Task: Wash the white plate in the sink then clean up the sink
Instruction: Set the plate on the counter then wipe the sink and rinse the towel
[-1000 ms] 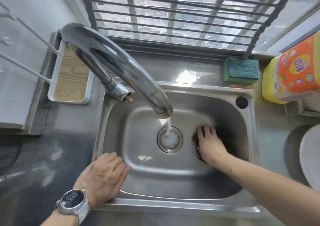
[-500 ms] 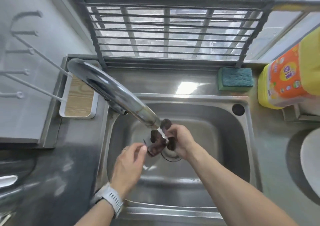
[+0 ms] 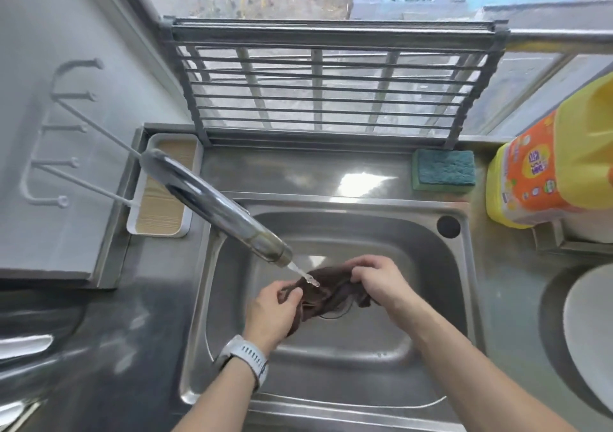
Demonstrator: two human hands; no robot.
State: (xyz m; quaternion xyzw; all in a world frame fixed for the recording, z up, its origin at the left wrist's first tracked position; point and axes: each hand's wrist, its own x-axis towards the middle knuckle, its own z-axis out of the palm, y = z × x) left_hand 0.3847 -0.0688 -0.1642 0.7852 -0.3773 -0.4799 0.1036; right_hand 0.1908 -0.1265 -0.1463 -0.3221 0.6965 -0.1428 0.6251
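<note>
A dark brown cloth (image 3: 326, 290) is stretched between both hands over the drain of the steel sink (image 3: 331, 375). My left hand (image 3: 272, 312) grips its left end and my right hand (image 3: 378, 277) grips its right end. Water runs from the chrome faucet (image 3: 219, 209) onto the cloth. The white plate (image 3: 588, 338) lies on the counter at the right edge, partly cut off by the frame.
A green and blue sponge (image 3: 444, 169) sits behind the sink. A yellow detergent bottle (image 3: 547, 163) stands at the back right. A white tray with a wooden inset (image 3: 166, 196) lies back left, and a folding rack (image 3: 325, 83) leans against the window.
My right hand lifted the cloth from the sink floor to the stream. My left hand left the sink rim and took the other end; the cloth is now spread wider.
</note>
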